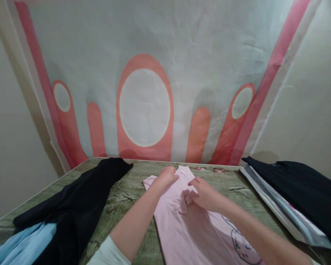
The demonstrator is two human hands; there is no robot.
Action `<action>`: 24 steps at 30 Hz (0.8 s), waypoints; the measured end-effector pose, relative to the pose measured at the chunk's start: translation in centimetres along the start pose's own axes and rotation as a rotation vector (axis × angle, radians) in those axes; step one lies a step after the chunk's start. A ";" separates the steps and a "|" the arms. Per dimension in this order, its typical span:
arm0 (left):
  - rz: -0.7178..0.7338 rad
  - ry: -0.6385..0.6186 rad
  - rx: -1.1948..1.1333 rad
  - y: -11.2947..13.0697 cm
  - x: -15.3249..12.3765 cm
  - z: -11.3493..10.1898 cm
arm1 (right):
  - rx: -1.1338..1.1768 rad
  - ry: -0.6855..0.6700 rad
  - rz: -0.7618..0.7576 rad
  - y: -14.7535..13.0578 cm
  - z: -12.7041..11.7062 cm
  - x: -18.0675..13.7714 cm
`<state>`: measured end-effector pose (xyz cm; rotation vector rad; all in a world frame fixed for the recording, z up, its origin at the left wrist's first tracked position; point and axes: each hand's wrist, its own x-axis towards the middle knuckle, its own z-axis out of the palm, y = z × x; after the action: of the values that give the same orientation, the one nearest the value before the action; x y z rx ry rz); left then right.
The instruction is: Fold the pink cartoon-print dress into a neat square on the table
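A pink shirt (179, 228) with a dark line drawing on its lower right lies lengthwise on the table, partly folded and wrinkled near its middle. At its upper left part, my left hand (167, 176) has its fingers closed on the fabric. My right hand (205, 193) pinches the cloth on the right side, where a bunched fold hangs under the fingers. My forearms reach across the shirt and hide some of its edges.
Black clothing (82, 198) lies at the left, with a light blue garment (27, 243) beside it. A stack of folded clothes (287, 213) with a black garment (300, 180) on top stands at the right. The wood-patterned table (132, 198) ends at a wall covering (223, 40).
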<state>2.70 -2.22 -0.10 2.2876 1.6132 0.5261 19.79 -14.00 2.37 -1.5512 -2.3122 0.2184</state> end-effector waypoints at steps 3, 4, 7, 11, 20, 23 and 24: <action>-0.025 0.010 -0.021 -0.2 0.8 1.2 | 0.100 0.012 -0.169 -0.3 2.1 -0.5; -0.018 0.010 -0.033 -0.5 1.0 1.5 | 0.126 0.021 -0.176 -0.4 2.7 -0.6; 0.023 0.012 -0.078 -1.2 1.1 1.9 | 0.182 0.074 -0.139 -0.5 3.9 -0.6; 0.071 -0.011 -0.136 -1.9 1.1 1.3 | 0.191 0.131 -0.118 0.0 4.4 -0.3; 0.153 -0.382 -0.215 -3.7 0.5 -3.6 | 0.289 0.259 0.029 1.0 4.9 -0.1; 0.193 -0.428 -0.286 -3.7 0.3 -4.4 | 0.375 0.251 0.071 1.0 4.9 -0.1; 0.213 -0.442 -0.317 -3.6 0.2 -4.6 | 0.398 0.237 0.058 0.8 4.8 -0.1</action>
<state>-2.38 -0.71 2.43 2.1496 1.0089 0.2695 18.78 -13.46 -2.40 -1.3611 -1.9032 0.4523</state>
